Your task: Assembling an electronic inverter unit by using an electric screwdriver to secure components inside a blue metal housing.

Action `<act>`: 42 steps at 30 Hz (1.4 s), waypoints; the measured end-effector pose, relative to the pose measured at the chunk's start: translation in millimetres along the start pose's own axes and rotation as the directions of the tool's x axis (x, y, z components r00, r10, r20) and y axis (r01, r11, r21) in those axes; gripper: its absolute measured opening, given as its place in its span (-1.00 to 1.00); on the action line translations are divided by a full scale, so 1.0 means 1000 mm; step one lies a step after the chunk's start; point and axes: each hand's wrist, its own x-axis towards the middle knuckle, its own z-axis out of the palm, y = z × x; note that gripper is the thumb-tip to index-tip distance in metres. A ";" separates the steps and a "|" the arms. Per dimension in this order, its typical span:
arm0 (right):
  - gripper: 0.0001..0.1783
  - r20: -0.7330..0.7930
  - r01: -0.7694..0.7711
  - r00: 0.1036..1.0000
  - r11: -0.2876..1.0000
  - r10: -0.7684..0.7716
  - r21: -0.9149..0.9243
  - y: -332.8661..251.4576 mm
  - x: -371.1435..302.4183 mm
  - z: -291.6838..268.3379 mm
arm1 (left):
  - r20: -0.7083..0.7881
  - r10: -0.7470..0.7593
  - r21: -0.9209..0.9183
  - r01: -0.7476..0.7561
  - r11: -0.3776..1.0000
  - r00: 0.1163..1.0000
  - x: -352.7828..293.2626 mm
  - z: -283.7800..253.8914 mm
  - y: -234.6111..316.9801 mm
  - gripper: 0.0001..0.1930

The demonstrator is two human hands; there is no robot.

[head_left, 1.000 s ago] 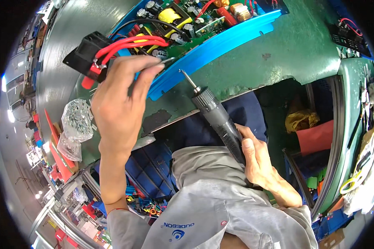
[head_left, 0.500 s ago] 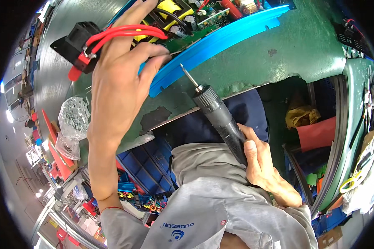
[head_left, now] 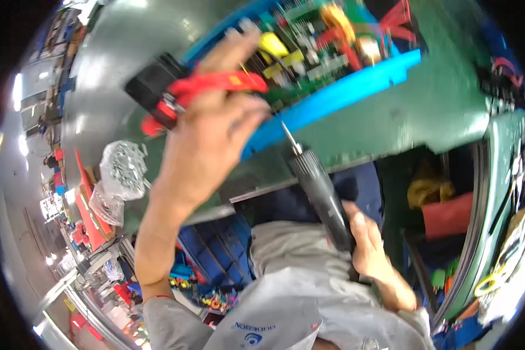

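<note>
My left hand [head_left: 207,137], smeared by motion, is closed around the left end of a blue metal housing [head_left: 347,90]. Inside that housing sits a green circuit board [head_left: 309,61] crowded with components. A black end piece [head_left: 157,84] juts out left of the hand, and thick red wires [head_left: 216,83] loop from it across the back of the fingers. My right hand [head_left: 367,245] grips the black body of an electric screwdriver [head_left: 324,195] low in front of my lap. Its bit points up toward the housing's near wall; whether it touches cannot be made out.
A clear plastic bag [head_left: 122,169] of small metal parts lies at the left of the green worktop [head_left: 443,111]. Blue crates [head_left: 216,245] stand below its near edge. Yellow-handled scissors [head_left: 491,284] and a dark part with red wires [head_left: 507,73] are on the right.
The whole view has shifted a little, and the housing with my left hand and the end piece now appears further right and lower. The screwdriver stays in my right hand, its bit still near the housing.
</note>
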 end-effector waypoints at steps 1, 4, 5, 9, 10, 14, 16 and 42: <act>-0.22 0.066 -0.079 0.995 0.983 0.069 0.167 0.001 0.001 -0.003 | -0.002 0.026 -0.046 -0.026 0.999 1.000 0.001 0.005 -0.004 -0.89; 0.03 0.257 -0.374 0.923 0.824 0.285 0.426 0.007 -0.005 -0.008 | 0.056 -0.011 -0.098 0.017 0.995 0.998 0.001 0.006 0.001 -0.89; 0.03 0.292 -0.396 0.914 0.779 0.283 0.486 0.007 -0.005 -0.007 | 0.028 0.013 -0.130 -0.009 0.991 1.000 0.002 0.007 -0.002 -0.89; 0.03 0.395 -0.440 0.890 0.657 0.227 0.612 0.011 -0.007 -0.005 | 0.046 0.027 -0.200 -0.018 0.980 0.999 0.002 0.000 -0.001 -0.90; 0.03 0.415 -0.443 0.886 0.644 0.207 0.623 0.011 -0.005 -0.004 | 0.017 0.044 -0.209 -0.039 0.977 0.999 0.001 0.003 -0.005 -0.92; 0.03 0.438 -0.459 0.877 0.614 0.198 0.642 0.013 -0.001 0.000 | 0.054 0.126 -0.132 -0.118 0.984 0.991 0.003 -0.004 -0.012 -0.79; 0.04 0.434 -0.459 0.877 0.625 0.206 0.631 0.010 0.000 -0.001 | 0.056 0.097 -0.153 -0.088 0.984 0.994 0.009 -0.004 -0.009 -0.90; 0.03 0.444 -0.450 0.880 0.591 0.168 0.669 0.017 0.000 0.002 | 0.102 0.026 -0.201 -0.005 0.980 0.994 -0.014 0.003 0.008 -0.62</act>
